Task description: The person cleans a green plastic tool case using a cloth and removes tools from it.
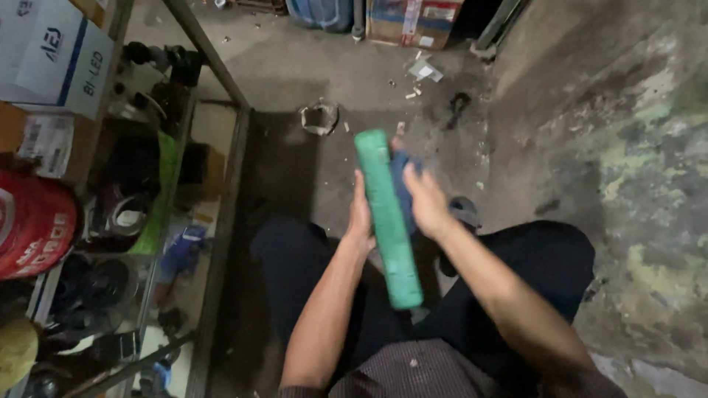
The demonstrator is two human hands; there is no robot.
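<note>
Shelving (221,214) left of hands (394,206) gripping green tube (389,221); debris (319,118) beyond.

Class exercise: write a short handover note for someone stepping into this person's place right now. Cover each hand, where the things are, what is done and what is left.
Left hand: gripping the green tube at its middle, held over the lap.
Right hand: pressing a blue cloth against the tube's upper part.
Done: tube in hand, cloth on it.
Left: cannot tell how much of the tube is wiped.
Metal shelf of parts stands to the left.

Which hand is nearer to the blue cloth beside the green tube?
Right. The right hand touches the blue cloth against the green tube; the left hand is across the tube.
</note>
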